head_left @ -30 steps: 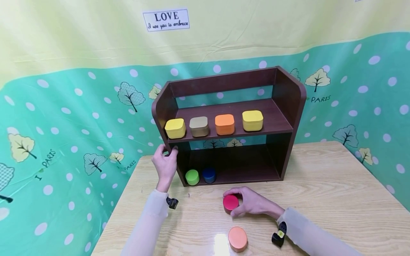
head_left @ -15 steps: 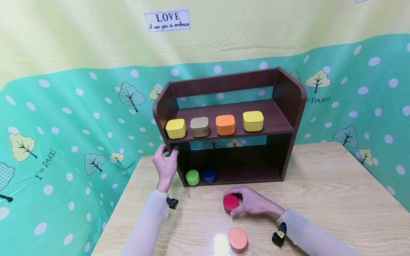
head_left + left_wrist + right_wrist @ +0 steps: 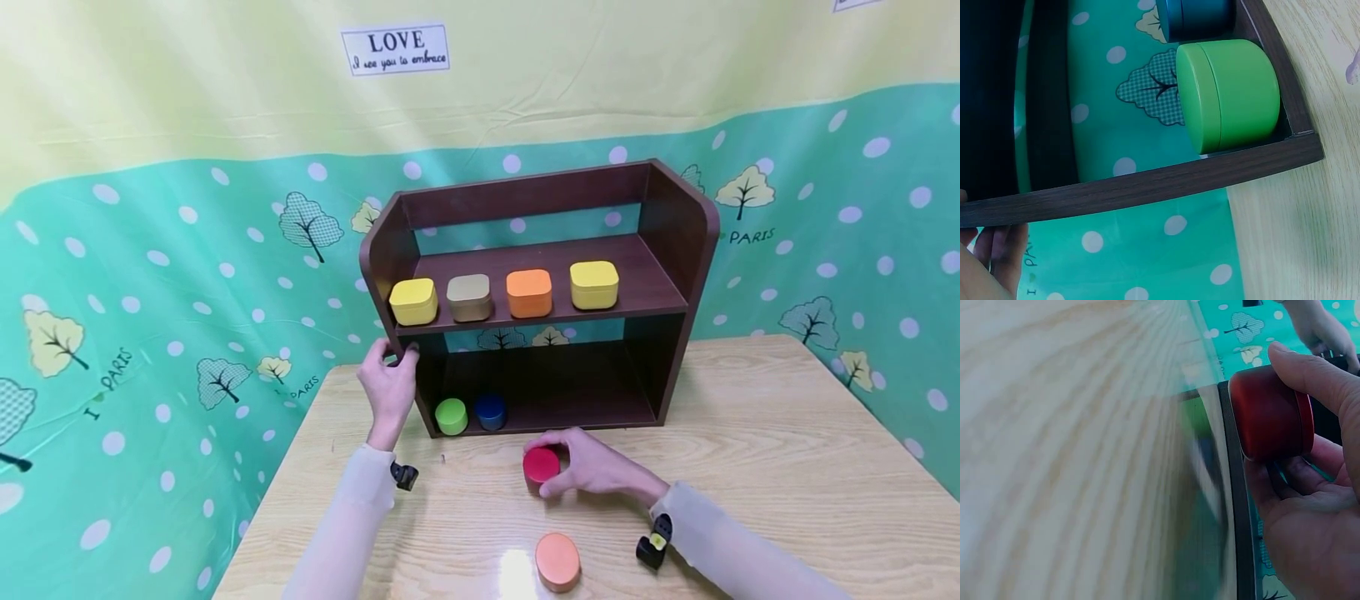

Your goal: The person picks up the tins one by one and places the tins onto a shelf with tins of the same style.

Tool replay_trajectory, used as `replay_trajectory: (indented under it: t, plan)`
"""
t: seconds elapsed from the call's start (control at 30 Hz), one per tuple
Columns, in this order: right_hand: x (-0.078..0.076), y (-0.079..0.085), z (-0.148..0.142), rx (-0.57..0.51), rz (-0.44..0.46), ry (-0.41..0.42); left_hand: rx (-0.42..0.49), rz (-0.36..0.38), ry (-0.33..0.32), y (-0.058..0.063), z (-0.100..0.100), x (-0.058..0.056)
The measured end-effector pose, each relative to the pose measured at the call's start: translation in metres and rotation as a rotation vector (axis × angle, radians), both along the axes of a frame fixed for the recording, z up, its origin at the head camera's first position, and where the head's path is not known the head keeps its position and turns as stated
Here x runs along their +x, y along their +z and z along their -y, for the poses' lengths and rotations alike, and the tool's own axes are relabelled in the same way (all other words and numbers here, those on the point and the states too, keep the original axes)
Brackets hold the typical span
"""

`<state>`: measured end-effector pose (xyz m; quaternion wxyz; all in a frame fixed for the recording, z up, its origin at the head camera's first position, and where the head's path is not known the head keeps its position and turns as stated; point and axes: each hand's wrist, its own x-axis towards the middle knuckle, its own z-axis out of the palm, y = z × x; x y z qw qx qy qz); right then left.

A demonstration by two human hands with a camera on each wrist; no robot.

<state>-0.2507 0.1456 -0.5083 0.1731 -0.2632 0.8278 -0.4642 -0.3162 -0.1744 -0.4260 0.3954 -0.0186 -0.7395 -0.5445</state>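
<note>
My right hand [image 3: 596,467] holds a round red tin [image 3: 541,467] between thumb and fingers, in front of the dark brown two-tier shelf [image 3: 678,333]. In the right wrist view the red tin [image 3: 1269,415] appears just off the wooden table. My left hand [image 3: 390,387] grips the edge of the shelf's left side panel, thumb on one side and fingers on the other. On the lower tier, at the left end, a round green tin [image 3: 452,417] stands beside a round blue tin [image 3: 491,412]. The left wrist view shows the green tin [image 3: 1229,97] close to that panel.
A round salmon-coloured tin [image 3: 557,561] sits on the table [image 3: 787,433] nearer to me. Along the upper tier stand a yellow box [image 3: 414,302], a grey-brown box [image 3: 469,298], an orange box [image 3: 528,293] and another yellow box [image 3: 594,285]. A patterned cloth [image 3: 150,275] hangs behind.
My right hand and the red tin have shifted slightly up in the head view, off the table and towards the shelf. The left hand keeps its hold on the side panel.
</note>
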Motion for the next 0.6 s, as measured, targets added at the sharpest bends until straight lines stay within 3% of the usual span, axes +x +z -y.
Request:
replay_trajectory:
  t: [0.6]
  plan:
    - [-0.0101,0.0102,-0.0004,0.011,-0.024,-0.060,0.019,-0.007,-0.009,0.0004,-0.0006,0.0016]
